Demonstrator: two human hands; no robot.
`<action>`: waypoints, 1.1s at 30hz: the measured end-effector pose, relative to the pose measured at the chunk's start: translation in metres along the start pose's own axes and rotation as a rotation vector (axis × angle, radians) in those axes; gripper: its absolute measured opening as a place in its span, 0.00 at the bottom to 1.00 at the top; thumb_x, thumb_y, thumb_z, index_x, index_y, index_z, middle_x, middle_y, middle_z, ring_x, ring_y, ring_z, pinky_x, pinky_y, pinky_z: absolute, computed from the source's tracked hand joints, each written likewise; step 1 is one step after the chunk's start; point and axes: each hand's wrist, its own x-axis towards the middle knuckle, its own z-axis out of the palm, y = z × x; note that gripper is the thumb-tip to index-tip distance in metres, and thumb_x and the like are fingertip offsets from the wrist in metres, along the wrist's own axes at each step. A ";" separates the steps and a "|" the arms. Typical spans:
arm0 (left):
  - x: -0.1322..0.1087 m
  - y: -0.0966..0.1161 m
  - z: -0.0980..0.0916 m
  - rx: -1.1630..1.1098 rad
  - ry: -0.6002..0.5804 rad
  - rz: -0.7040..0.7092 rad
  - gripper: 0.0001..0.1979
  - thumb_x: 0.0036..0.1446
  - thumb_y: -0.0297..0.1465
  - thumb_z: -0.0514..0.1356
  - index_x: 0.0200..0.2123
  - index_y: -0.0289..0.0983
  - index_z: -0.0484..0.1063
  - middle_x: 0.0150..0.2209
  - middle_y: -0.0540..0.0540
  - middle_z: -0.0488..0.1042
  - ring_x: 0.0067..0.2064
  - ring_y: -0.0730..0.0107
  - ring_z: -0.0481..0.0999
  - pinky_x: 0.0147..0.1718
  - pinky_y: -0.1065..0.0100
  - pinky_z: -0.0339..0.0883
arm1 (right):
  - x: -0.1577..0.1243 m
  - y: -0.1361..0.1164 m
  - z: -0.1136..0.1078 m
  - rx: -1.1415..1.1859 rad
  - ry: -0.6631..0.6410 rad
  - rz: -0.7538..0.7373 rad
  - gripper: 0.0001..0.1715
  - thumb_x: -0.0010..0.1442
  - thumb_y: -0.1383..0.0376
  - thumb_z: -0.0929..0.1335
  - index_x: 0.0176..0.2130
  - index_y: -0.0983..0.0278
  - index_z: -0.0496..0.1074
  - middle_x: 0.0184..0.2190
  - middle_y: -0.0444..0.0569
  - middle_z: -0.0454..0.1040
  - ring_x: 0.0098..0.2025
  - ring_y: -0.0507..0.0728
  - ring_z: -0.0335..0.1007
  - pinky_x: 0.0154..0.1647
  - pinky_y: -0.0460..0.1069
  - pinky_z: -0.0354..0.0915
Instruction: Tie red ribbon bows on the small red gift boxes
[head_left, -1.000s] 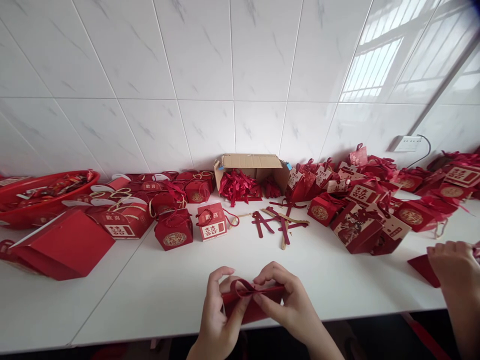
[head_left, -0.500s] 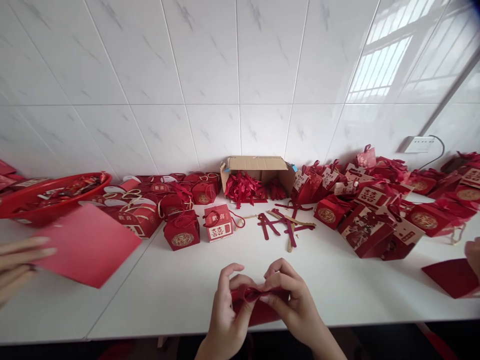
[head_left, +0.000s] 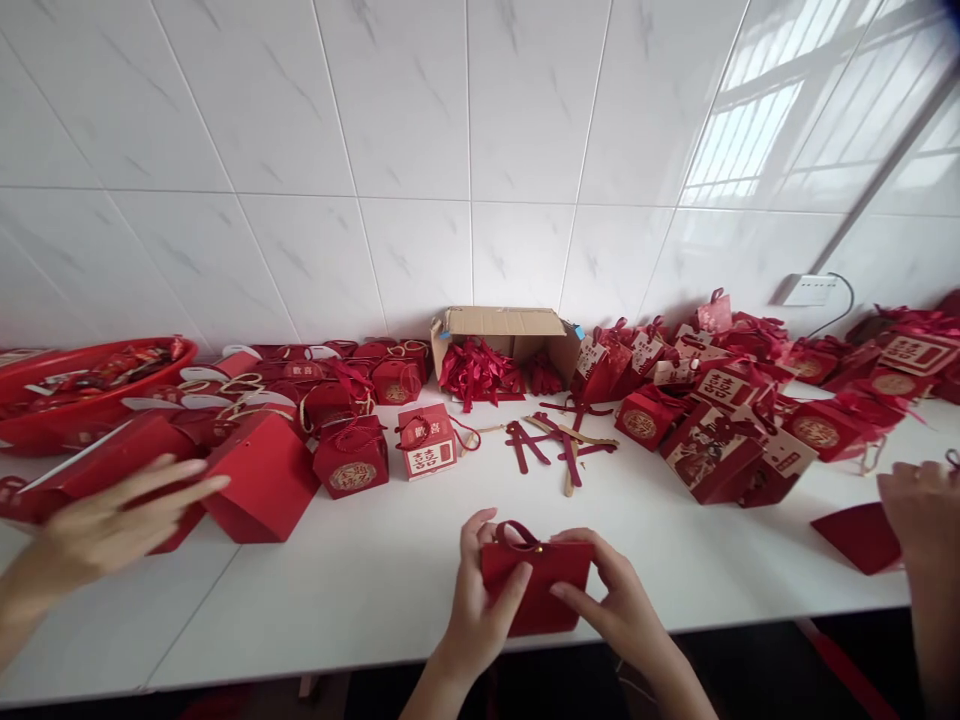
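Observation:
Between my two hands a small red gift box stands upright near the table's front edge. A dark red strap loop rises from its top, with a small gold stud below the loop. My left hand grips the box's left side, thumb across the front face. On the opposite side my right hand holds it, thumb on the front and fingers behind. The back of the box is hidden. Beyond it lie several loose dark red straps.
An open cardboard box of red ribbons stands against the wall. Finished-looking red boxes crowd the left, beside a red basin of wrapped items. More boxes pile up right. Other people's hands work at both sides.
My fingers have moved from pinching the top to the box's sides, and its front and strap loop now show. At left, another person's hand has put a red box down and released it.

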 end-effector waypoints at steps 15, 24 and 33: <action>-0.029 -0.037 -0.009 0.459 -0.306 0.006 0.31 0.56 0.30 0.59 0.62 0.44 0.54 0.61 0.37 0.58 0.63 0.49 0.57 0.58 0.45 0.56 | 0.037 0.080 -0.145 -0.707 0.990 0.471 0.37 0.40 0.47 0.73 0.42 0.70 0.69 0.38 0.64 0.71 0.43 0.74 0.66 0.40 0.67 0.64; -0.030 -0.045 -0.009 0.459 -0.316 0.029 0.35 0.52 0.25 0.58 0.62 0.45 0.50 0.58 0.38 0.61 0.60 0.52 0.60 0.57 0.48 0.56 | 0.136 0.051 -0.071 -0.764 0.334 0.050 0.15 0.64 0.63 0.61 0.42 0.66 0.73 0.43 0.54 0.73 0.44 0.58 0.70 0.47 0.51 0.67; -0.029 -0.076 -0.012 0.432 -0.278 0.121 0.45 0.40 0.15 0.53 0.62 0.48 0.49 0.53 0.44 0.65 0.56 0.57 0.63 0.56 0.51 0.54 | 0.224 0.104 0.004 -0.891 -0.199 0.214 0.18 0.64 0.61 0.65 0.51 0.65 0.67 0.50 0.52 0.69 0.46 0.57 0.70 0.45 0.57 0.69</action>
